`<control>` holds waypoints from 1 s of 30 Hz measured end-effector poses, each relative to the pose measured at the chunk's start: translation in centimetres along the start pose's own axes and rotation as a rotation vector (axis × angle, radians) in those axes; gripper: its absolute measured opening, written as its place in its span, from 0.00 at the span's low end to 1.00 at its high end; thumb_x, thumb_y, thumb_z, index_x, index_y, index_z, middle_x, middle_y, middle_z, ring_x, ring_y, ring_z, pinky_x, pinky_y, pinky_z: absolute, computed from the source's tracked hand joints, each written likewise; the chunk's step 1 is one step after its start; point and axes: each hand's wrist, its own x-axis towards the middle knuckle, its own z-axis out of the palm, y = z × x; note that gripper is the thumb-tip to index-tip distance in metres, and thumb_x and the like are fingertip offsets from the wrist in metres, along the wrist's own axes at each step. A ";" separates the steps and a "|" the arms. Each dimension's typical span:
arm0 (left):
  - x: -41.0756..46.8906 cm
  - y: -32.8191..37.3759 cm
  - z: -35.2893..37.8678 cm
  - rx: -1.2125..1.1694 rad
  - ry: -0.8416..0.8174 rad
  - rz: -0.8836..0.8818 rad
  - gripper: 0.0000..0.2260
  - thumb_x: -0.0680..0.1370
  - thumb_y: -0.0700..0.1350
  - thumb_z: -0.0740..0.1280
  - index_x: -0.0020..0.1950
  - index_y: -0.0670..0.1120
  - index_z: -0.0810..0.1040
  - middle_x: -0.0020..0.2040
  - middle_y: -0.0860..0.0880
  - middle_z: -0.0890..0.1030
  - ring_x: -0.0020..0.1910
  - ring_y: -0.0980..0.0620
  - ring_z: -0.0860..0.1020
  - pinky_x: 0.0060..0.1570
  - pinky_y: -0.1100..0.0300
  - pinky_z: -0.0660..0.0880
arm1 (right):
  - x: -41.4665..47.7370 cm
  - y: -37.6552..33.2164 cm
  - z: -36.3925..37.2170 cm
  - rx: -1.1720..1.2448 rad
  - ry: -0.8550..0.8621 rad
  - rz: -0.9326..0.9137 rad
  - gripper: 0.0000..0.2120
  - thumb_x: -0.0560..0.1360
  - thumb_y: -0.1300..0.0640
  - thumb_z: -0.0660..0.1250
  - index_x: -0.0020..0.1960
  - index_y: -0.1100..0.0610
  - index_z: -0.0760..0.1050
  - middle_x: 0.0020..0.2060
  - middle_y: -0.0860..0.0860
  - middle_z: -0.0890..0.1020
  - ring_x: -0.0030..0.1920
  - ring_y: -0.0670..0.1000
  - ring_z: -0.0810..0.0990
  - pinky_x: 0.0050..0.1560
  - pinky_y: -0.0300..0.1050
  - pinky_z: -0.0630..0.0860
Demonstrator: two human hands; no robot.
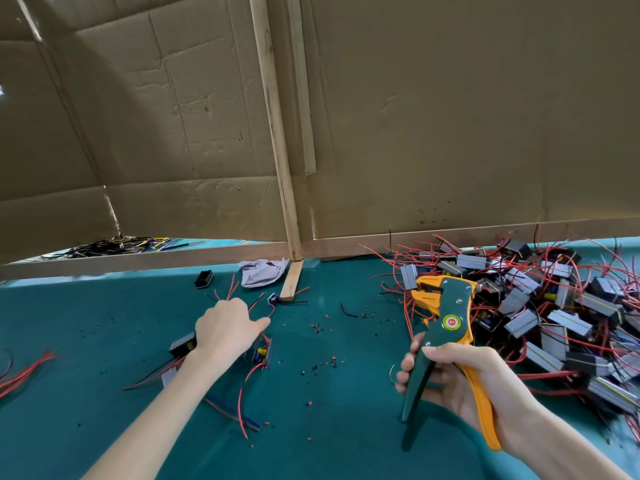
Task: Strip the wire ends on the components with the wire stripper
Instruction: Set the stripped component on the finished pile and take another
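Wire stripper [446,320] gripped in right hand [460,379]; left hand [225,327] curled round red wires [225,292].

The green-and-orange wire stripper [441,306] stands upright, jaws apparently open, beside heaped grey red-wired components [554,317].

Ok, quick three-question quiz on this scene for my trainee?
1. True or false: the stripper is lying down, unheld.
2. The big component pile is: A) in a box; B) right of the stripper; C) on the floor.
3. Fill in: the left hand grips red ___.
Key: 1 false, the right hand grips it. 2 B. 3 wires: red wires stick up out of the fist.
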 end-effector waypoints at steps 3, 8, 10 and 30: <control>-0.3 1.0 0.7 -0.121 0.014 0.007 0.18 0.75 0.53 0.69 0.30 0.43 0.76 0.28 0.49 0.78 0.33 0.47 0.78 0.33 0.61 0.72 | -0.2 -0.2 0.3 -0.007 0.008 -0.001 0.10 0.62 0.64 0.68 0.43 0.65 0.78 0.38 0.64 0.79 0.39 0.65 0.81 0.41 0.58 0.81; -1.3 2.9 0.5 -0.574 0.074 0.196 0.10 0.75 0.47 0.70 0.32 0.53 0.80 0.26 0.59 0.79 0.27 0.62 0.75 0.34 0.66 0.70 | -0.5 -0.4 0.7 0.023 -0.001 -0.001 0.10 0.62 0.65 0.67 0.42 0.65 0.77 0.37 0.64 0.78 0.37 0.65 0.81 0.39 0.58 0.82; -1.7 4.0 -0.5 -0.909 0.023 0.278 0.08 0.77 0.44 0.69 0.37 0.51 0.81 0.32 0.60 0.82 0.33 0.65 0.77 0.39 0.72 0.68 | -0.6 -0.4 0.6 0.020 -0.009 -0.003 0.08 0.62 0.65 0.68 0.41 0.65 0.79 0.38 0.65 0.78 0.38 0.65 0.81 0.40 0.58 0.81; -2.5 7.8 -4.2 -1.075 -0.736 0.797 0.04 0.73 0.31 0.70 0.46 0.37 0.77 0.47 0.44 0.85 0.46 0.49 0.82 0.48 0.60 0.77 | -0.8 -0.9 0.4 0.050 -0.031 -0.048 0.15 0.57 0.70 0.69 0.44 0.67 0.78 0.39 0.65 0.79 0.38 0.64 0.81 0.40 0.57 0.81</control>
